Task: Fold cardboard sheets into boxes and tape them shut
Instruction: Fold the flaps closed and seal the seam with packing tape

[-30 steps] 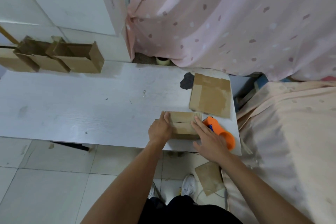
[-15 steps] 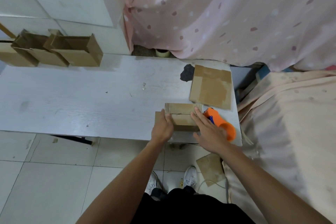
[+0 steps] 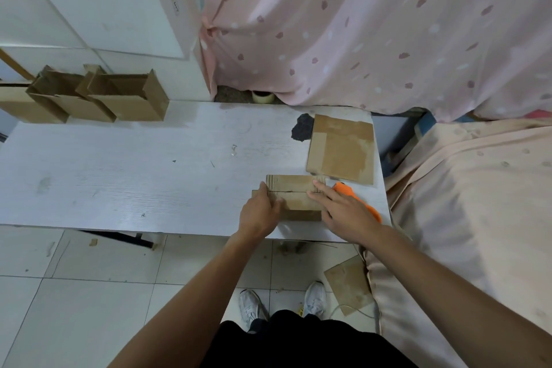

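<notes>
We have the small box on the near right part of the white table, close to its front edge. Its two top flaps are folded down so that they meet along a dark seam running left to right. Our left hand grips the box's left end, fingers curled round the side and thumb laid along the edge, which we judge stops the box sliding and pins that end of the flaps. Our right hand holds nothing: its fingers lie straight and flat, pressing on the right end of the flaps by the seam so the cardboard cannot spring up. The orange tape dispenser lies just beside the box's right end, partly hidden by that hand. We take it that it sits there so the right hand can reach it at once for the seam, on which we can make out no tape. A flat cardboard sheet waits just behind the box, likely the next to fold. Well apart, at the table's far left, open boxes stand in a row against the wall, out of the working space, and a roll of tape sits beyond the table's back edge.
</notes>
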